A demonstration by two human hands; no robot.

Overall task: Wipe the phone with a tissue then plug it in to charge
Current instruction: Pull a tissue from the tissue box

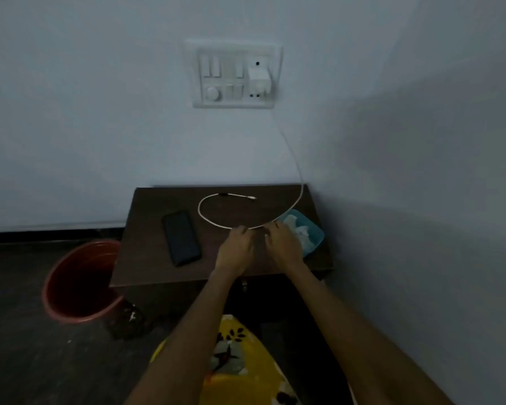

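We reach both bare arms forward from the bottom of the view, forearms running up and slightly inward so the wrists draw close together. Our left hand (pixel 236 249) lies palm down, knuckles up, fingers curled at the tips. Our right hand (pixel 282 245) sits just beside it, also palm down, fingers bent forward. A narrow gap separates the two hands. Whether either hand pinches anything we cannot tell in this dim light.
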